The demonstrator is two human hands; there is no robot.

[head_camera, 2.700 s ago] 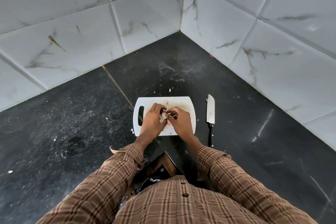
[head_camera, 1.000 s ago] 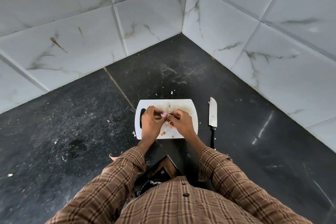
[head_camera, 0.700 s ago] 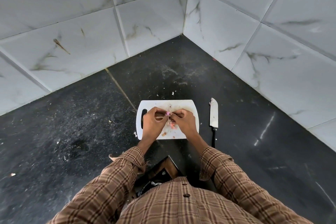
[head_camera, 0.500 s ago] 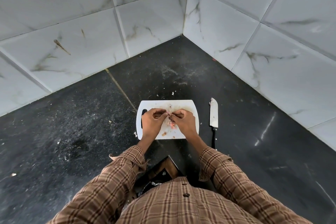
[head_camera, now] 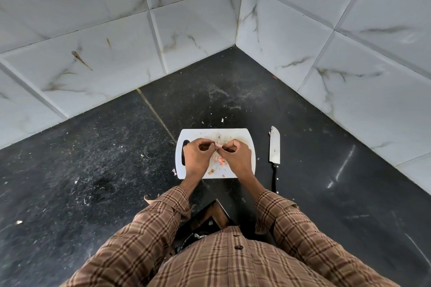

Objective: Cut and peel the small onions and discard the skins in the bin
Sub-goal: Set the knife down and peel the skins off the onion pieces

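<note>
Both hands meet over a white cutting board (head_camera: 235, 134) on the black counter. My left hand (head_camera: 197, 158) and my right hand (head_camera: 236, 158) pinch a small pinkish onion (head_camera: 218, 145) between their fingertips. Pink and brown skin scraps (head_camera: 220, 161) lie on the board under the hands. A knife (head_camera: 274, 147) with a black handle lies on the counter right of the board, blade pointing away. The bin's dark opening (head_camera: 200, 228) shows below the counter edge, near my shirt.
White marble-look tiled walls (head_camera: 186, 30) meet in a corner behind the board. The black counter (head_camera: 93, 158) is dusty, with small skin bits (head_camera: 222, 120) scattered beyond the board and on the left.
The hands have stayed together over the board, working the small onion between the fingertips. A few more skin scraps lie on the board than 2.7 s ago. The knife has not moved.
</note>
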